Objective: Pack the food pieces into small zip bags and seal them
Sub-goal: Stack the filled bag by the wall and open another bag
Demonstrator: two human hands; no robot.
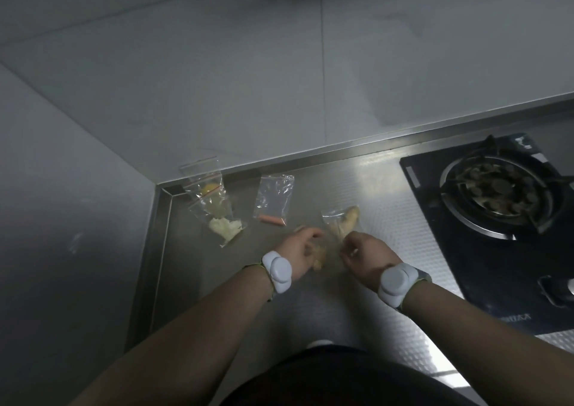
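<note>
1. The bag being handled (340,224) is a small clear zip bag holding pale brownish food pieces. It lies on the steel counter (310,306) with its long axis running from near-left to far-right; the far end, where a tan piece shows, points toward the gas stove (497,197).
2. The right hand (362,253) is curled with the fingers pinching the near end of this bag. The left hand (302,250) is loosely closed around a crumbly yellowish lump (316,264) just beside the bag; the exact grip is blurred.
3. Both wrists carry white wrist devices (278,270).
4. Farther left, a bag with a pink sausage piece (273,202) lies with its long axis near to far and the sausage at its near end. A bag with white crumbly food (217,216) lies in the counter's left rear corner, and another bag holding a yellow piece (206,182) leans against the wall (248,79).
5. Open counter remains between the hands and the near edge. The raised steel rim bounds the left and rear, and the stove bounds the right.
6. Whether any zip strip is closed cannot be made out. The stove's right side is cut off by the frame, and the dim light obscures the food's identity.
</note>
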